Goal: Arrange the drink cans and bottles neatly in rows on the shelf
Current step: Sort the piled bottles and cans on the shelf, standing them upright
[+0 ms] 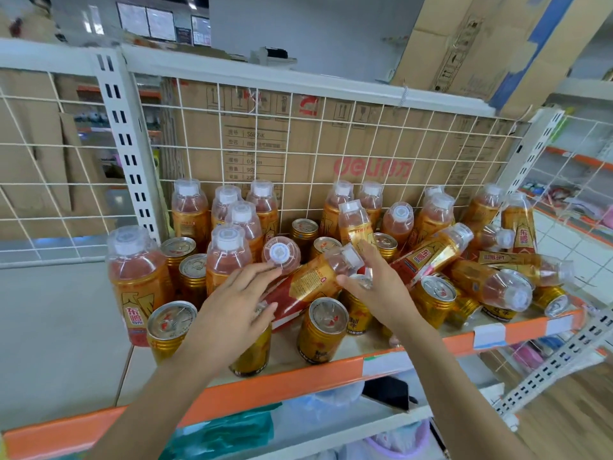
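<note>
Standing upright at left, bottles and gold cans on the orange-edged shelf, left hand laid straight-fingered on a toppled bottle, right hand pinching its neck, more bottles tumbled rightward, wire grid, cardboard boxes behind

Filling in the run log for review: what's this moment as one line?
left hand: touching tipped bottle base | right hand: gripping its neck | shelf: cans and bottles jumbled, rows not yet formed

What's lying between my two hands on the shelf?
A bottle on its side, cap toward the right hand, base toward the left hand; an upright can stands just in front of it. Head view.
</note>
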A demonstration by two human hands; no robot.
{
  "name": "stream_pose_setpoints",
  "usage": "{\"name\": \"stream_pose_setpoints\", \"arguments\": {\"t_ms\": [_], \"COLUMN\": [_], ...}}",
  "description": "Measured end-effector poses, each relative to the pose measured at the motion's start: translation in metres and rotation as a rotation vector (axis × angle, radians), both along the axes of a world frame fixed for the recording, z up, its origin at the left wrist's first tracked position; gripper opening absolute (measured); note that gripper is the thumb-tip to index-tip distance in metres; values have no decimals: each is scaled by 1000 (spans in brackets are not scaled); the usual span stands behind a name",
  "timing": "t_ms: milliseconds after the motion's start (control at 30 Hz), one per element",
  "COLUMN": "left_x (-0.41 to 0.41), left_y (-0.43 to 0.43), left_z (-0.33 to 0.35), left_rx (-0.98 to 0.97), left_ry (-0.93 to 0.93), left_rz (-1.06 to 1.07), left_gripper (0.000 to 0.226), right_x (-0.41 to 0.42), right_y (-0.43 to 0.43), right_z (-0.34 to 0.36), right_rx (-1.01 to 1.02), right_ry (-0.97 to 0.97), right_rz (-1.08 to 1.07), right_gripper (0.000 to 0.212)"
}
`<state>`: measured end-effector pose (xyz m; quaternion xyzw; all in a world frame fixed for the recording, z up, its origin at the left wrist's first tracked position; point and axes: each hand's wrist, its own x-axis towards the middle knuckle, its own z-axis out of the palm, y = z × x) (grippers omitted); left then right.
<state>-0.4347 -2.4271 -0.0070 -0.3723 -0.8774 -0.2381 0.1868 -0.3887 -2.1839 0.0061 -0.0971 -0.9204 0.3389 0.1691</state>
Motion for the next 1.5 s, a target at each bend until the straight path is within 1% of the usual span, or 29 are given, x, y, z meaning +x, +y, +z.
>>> {"name": "stream_pose_setpoints", "arguments": {"t_ms": [33,100,233,300,367,433,533,700,867,967,1033,1133,1233,1333,1400,1500], "left_x": [-3,-12,-32,-42,-50,-58,-72,-94,-121,-134,-141,-153,-156,-147,-136,-115], "left_y": [5,16,39,47,54,59,66,81,87,96,103,102,92,80,71,56], "left_z": [8,24,47,52,54,57,62,81,85,82,79,79,88,90,89,89], "left_rx": [-13,-108,-415,-483,-526,-551,-542,-530,-519,-476,-440,-388,-347,-330,-275,-139], "left_ry": [7,-11,-14,6,36,45,32,-8,-2,-33,-52,-106,-206,-282,-282,-258], "left_rz": [2,20,90,101,105,108,125,117,172,162,122,82,39,8,16,55], "left_gripper": [48,57,68,61,52,49,51,52,57,62,57,48,40,41,41,40], "right_x": [-6,-17,-29,-31,-33,-35,-41,-51,-62,-67,-69,-70,-69,-68,-68,-67], "right_y": [2,6,14,18,20,20,17,8,0,-8,-15,-24,-30,-36,-38,-33], "right_z": [1,3,2,0,0,3,9,23,24,22,21,20,16,10,8,6], "right_rx": [-22,-66,-114,-114,-146,-194,-180,-94,-173,-212,-227,-227,-269,-318,-349,-377], "right_ry": [-39,-66,-81,-56,5,70,126,142,166,161,161,160,143,137,144,122], "right_rz": [26,47,58,78,114,146,194,267,349,403,441,492,529,567,569,613], "right_gripper": [77,73,65,61,50,40,42,46,47,54,59,52,50,48,49,52]}}
